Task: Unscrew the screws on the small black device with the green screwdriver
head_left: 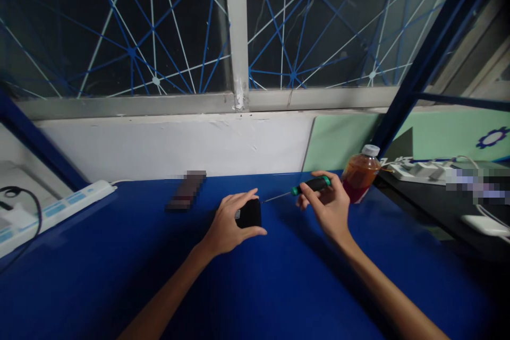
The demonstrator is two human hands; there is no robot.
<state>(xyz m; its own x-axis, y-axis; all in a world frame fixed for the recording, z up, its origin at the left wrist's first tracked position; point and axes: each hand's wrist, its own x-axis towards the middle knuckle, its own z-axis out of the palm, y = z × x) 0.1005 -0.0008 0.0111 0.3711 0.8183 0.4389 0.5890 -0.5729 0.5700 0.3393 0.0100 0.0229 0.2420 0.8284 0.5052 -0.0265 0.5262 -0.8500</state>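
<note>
My left hand (231,223) is closed round a small black box-shaped object (249,213), holding it on the blue table (279,287). My right hand (329,204) grips a screwdriver (308,186) with a green and black handle. Its thin metal shaft points left, and the tip meets the right edge of the black object.
A plastic bottle of amber liquid (360,172) stands just right of my right hand. A dark blurred object (186,190) lies at the back of the table. A white power strip (51,210) sits at the left, another power strip with plugs (418,169) at the right. A wall and window rise behind.
</note>
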